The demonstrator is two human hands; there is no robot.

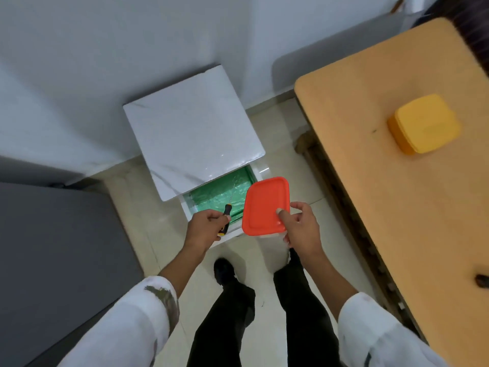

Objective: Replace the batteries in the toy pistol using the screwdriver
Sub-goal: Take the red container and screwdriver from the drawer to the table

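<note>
The left hand (207,225) is fisted around the screwdriver (228,209), shaft pointing away over the open, green-lined drawer (225,197), apparently carried clear of the body. The right hand (300,226) pinches a red-lidded container (264,206), thumb on the lid, fingers beneath (contents hidden). The toy pistol is not visible; a yellow box (424,124) sits on the wooden table (370,181), probably the workplace.

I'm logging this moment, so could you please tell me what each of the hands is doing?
Left hand: closed around the screwdriver.
Right hand: closed, holding the red-lidded container.
</note>
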